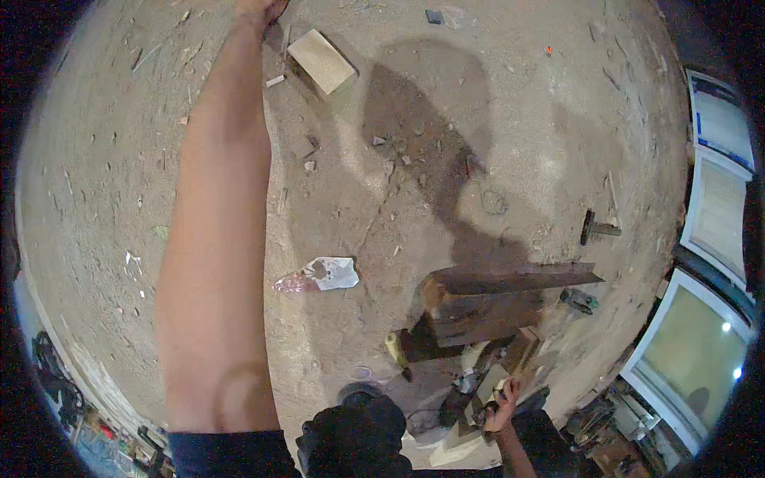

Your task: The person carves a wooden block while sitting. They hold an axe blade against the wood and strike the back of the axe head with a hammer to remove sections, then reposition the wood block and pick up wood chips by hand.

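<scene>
My left arm stretches far forward, and my left hand [268,8] is cut off by the top edge, so its fingers do not show well. Nearest to it on the ground lies a pale rectangular wood block [323,62]. Low on the right, my right hand [502,408] has its fingers curled in among wood pieces and dark tools close to my body. What it grips there is too small and blurred to make out. Just ahead of that hand sits a thick dark wooden beam [494,315], with a yellow-handled tool [394,350] at its near left end.
A hammer [590,228] lies beyond the beam, and a small greenish tool [579,301] rests by its right end. A torn clear-and-white plastic packet [339,273] is on the dirt floor. Framed panes [693,327] lean along the right; clutter [96,446] fills the lower left.
</scene>
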Available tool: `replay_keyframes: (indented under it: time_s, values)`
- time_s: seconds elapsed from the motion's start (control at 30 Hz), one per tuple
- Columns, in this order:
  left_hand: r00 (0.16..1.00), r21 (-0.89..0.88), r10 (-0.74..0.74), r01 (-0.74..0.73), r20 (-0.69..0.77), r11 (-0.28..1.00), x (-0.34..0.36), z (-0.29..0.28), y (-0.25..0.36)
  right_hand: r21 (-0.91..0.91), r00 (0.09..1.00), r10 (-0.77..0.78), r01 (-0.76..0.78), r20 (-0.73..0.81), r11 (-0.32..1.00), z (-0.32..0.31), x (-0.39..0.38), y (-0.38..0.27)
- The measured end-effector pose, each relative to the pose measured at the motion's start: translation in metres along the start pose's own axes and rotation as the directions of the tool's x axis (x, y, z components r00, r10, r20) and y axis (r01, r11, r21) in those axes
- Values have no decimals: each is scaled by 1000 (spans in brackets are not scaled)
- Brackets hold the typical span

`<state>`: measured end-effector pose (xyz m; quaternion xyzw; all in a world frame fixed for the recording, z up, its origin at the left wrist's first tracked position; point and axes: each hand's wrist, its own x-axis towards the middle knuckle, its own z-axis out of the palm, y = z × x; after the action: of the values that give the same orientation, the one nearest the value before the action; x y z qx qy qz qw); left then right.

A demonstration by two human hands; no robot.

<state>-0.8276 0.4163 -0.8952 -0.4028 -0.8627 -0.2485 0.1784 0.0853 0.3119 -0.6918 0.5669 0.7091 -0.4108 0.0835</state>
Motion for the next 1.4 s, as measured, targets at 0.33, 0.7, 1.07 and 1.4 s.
replay_keyframes:
  time_s: [0.33, 0.7, 1.07, 1.4]
  values:
    - [957, -151, -211, 243, 201, 958, -19, 1, 12, -377, 853, -509, 512, 115, 772, -13, 17, 51]
    - [972, 337, 103, -170, 209, 926, -8, -24, 36, -436, 901, -413, 426, 129, 793, -9, 8, 29]
    - [953, -425, -284, 217, -102, 879, -85, -63, 139, -316, 827, -547, 558, 132, 767, -16, 12, 37]
    - [936, -894, -235, 328, 263, 305, -192, -130, 338, -336, 776, -623, 615, 99, 713, -18, 22, 33]
